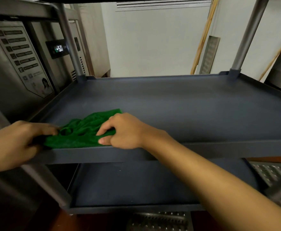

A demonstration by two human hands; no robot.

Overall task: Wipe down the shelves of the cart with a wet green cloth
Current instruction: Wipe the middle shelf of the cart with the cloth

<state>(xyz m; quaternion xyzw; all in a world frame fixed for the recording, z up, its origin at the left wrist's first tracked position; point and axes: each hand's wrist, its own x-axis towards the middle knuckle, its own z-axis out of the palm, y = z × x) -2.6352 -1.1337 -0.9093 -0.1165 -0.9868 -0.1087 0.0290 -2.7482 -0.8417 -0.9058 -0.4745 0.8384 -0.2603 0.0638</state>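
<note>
lying bunched and creased at the middle shelf's (pixel 186 104) front left edge, green cloth (pixel 79 130) pinched by left hand (pixel 18 144) and right hand (pixel 124 130).

Green cloth (pixel 84 130): crumpled, lying at front-left edge of middle shelf (pixel 186 110). Cart: dark grey plastic shelves, grey posts; lower shelf (pixel 136 185) beneath.

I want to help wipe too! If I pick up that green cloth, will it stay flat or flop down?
Probably flop: the green cloth lies bunched in soft folds on the shelf. It likely drapes, since it crumples between the left hand and right hand.
</note>
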